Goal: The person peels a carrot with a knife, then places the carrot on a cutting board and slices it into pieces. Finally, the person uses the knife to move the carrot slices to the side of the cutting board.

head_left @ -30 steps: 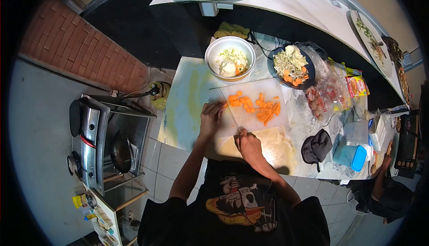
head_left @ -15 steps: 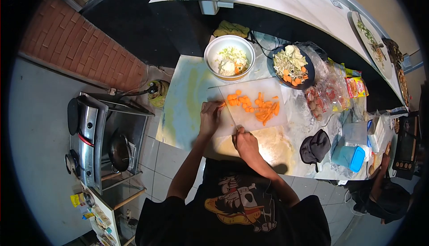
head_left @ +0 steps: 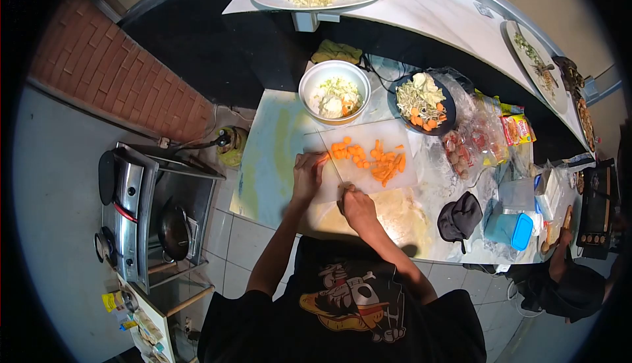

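Observation:
My left hand (head_left: 307, 177) holds an orange carrot piece (head_left: 323, 158) at the left side of the white cutting board (head_left: 395, 188). In my right hand (head_left: 358, 208) is the handle of a knife (head_left: 330, 159), its thin blade pointing up and left across the board beside the carrot. Cut carrot pieces (head_left: 388, 165) lie scattered on the board right of the blade. Behind the board stand a white bowl (head_left: 307, 101) with shredded vegetables and a dark plate (head_left: 449, 114) with sprouts, carrot slices and leaves.
Right of the board are a dark cloth cap (head_left: 459, 217), a blue-lidded container (head_left: 510, 230), plastic bags (head_left: 484, 132) and a yellow packet (head_left: 517, 130). A stove (head_left: 131, 198) stands left. Large plates rest on the raised shelf (head_left: 434, 10). A co-worker (head_left: 566, 287) is at far right.
The view has shifted slightly, so the board and bowls sit a little further left. My right hand and the knife have moved slightly; both hands keep their holds.

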Action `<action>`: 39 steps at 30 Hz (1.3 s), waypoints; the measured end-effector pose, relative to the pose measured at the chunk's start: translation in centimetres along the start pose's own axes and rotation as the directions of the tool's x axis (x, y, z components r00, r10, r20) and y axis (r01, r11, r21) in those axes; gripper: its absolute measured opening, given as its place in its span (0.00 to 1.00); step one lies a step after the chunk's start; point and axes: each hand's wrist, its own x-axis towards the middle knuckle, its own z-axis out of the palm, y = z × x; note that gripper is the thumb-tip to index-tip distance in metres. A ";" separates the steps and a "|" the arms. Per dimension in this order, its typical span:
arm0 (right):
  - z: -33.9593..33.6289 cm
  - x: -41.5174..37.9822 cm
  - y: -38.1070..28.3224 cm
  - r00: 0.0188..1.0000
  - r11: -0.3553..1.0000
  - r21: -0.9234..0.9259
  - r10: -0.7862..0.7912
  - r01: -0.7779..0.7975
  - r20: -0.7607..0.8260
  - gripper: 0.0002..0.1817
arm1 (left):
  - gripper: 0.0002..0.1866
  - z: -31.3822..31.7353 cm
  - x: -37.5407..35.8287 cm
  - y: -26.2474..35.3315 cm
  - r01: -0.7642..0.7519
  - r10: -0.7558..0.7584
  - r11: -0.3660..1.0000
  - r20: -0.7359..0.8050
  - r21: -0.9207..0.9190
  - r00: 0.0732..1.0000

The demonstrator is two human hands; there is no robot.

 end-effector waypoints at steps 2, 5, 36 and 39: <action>0.4 0.1 -0.1 1.000 1.000 0.012 -0.007 0.008 -0.026 0.08 | 0.10 0.5 -0.3 -0.9 -0.055 0.054 0.998 -0.031 -0.027 0.998; -0.2 0.5 -0.4 1.000 1.000 0.025 0.004 -0.004 -0.018 0.08 | 0.10 0.0 0.1 0.5 -0.020 0.016 0.997 -0.057 -0.072 0.998; -2.4 -0.5 1.2 0.999 0.996 0.090 -0.024 0.021 0.032 0.19 | 0.12 -2.1 2.2 1.6 0.109 -0.075 0.983 0.218 -0.148 0.973; -3.7 -0.1 0.7 0.993 0.996 0.075 0.032 -0.041 0.116 0.22 | 0.12 -1.6 2.0 0.7 0.104 -0.068 0.984 0.227 -0.148 0.972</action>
